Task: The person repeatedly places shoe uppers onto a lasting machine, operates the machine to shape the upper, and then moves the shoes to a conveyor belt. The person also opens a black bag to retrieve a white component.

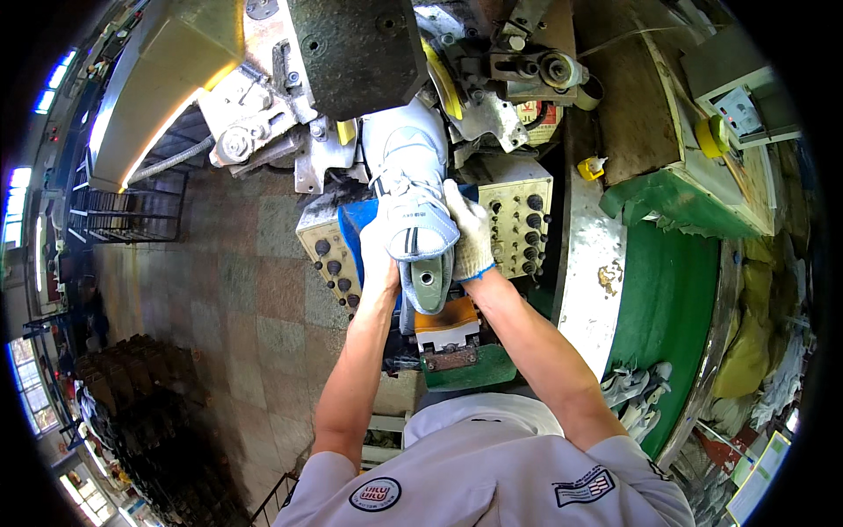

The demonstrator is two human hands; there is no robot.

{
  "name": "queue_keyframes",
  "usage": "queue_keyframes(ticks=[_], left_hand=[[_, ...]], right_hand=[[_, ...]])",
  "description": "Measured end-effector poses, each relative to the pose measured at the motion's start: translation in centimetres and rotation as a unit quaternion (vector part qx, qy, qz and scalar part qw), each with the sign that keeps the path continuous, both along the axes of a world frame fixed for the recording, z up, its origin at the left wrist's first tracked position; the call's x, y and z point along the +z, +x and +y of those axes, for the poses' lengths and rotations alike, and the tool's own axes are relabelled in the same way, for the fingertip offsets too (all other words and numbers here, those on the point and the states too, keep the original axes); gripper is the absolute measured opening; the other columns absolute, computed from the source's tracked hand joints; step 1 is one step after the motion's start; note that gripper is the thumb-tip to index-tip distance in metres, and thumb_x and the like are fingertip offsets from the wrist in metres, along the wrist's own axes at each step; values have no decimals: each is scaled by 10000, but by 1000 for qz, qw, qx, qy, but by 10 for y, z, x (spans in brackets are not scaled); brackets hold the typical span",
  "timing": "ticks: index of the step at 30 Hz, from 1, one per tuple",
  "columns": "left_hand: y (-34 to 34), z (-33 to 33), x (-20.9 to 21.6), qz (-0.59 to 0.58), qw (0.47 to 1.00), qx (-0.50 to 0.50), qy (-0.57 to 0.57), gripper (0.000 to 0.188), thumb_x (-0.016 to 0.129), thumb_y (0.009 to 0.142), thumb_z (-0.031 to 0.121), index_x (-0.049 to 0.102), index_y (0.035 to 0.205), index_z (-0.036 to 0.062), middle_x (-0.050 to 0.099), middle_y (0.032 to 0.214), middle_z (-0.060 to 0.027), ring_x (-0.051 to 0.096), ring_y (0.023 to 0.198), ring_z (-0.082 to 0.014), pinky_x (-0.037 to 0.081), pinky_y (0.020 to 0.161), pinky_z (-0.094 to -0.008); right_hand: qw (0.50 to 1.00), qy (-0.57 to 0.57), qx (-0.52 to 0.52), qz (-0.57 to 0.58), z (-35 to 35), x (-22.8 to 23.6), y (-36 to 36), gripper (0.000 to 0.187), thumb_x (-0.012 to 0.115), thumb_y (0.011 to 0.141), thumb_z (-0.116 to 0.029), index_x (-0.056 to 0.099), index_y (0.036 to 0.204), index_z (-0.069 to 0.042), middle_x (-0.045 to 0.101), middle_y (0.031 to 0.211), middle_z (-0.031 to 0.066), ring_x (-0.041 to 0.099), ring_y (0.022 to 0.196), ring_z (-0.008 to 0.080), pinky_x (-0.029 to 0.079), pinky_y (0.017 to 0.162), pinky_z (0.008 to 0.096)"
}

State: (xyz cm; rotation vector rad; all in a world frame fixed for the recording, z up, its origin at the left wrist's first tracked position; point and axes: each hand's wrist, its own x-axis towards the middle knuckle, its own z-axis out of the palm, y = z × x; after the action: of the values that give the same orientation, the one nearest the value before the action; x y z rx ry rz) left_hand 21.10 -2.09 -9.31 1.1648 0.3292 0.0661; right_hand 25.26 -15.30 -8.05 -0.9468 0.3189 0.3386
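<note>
A pale blue-white lace-up sneaker point(407, 145) sits on a green shoe last point(428, 279), toe pointing away from me into the machine. Its front end lies under a dark metal block point(356, 53). My left hand point(378, 253), which looks white-gloved in the glare, grips the heel end from the left. On the opposite side, my right hand point(469, 227), in a white knitted glove with a blue cuff edge, is wrapped round the shoe's collar. Both palms are hidden against the shoe. Below the last is an orange-brown pad point(446, 316) on a metal bracket.
Panels with black knobs flank the shoe at right point(520, 220) and left point(327, 259). Metal clamp arms point(255, 132) jut out above. A green conveyor belt point(672, 299) runs along the right, with grey-white shoes point(639, 395) on it. A rack of dark items point(145, 395) stands at lower left.
</note>
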Motion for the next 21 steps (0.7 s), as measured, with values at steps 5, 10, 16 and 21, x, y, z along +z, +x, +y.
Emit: queue_keyframes(ticks=[5, 10, 16, 21], left_hand=[[-1, 3, -32, -64, 998, -13, 26, 310, 520, 1056, 227, 689, 1142, -18, 725, 1014, -66, 667, 871, -129, 539, 789, -272], [2, -10, -36, -73, 997, 2, 14, 340, 560, 1023, 253, 657, 1193, -26, 721, 1035, -80, 669, 898, -142, 542, 798, -283], [0, -5, -39, -107, 994, -21, 21, 369, 533, 1043, 310, 654, 1171, -14, 713, 1024, -69, 659, 905, -132, 533, 797, -278], [-22, 2, -35, 37, 997, 67, -4, 422, 586, 1006, 293, 642, 1291, -14, 700, 1163, -130, 663, 1050, -170, 535, 863, -283]], right_hand=[[979, -163, 20, -124, -9, -4, 2, 382, 632, 1008, -331, 729, 1002, 38, 725, 937, 57, 601, 831, 104, 505, 767, 293], [981, -166, 7, -102, -14, -7, 10, 366, 638, 1001, -296, 726, 1004, 60, 728, 884, 69, 599, 785, 108, 500, 726, 297], [977, -180, 28, -115, -17, -4, 8, 400, 632, 1004, -326, 719, 1028, 63, 731, 926, 69, 608, 787, 126, 501, 714, 296], [981, -168, -31, -91, -60, -32, -5, 498, 623, 997, -412, 659, 1284, -6, 731, 1067, 78, 652, 877, 129, 536, 887, 339]])
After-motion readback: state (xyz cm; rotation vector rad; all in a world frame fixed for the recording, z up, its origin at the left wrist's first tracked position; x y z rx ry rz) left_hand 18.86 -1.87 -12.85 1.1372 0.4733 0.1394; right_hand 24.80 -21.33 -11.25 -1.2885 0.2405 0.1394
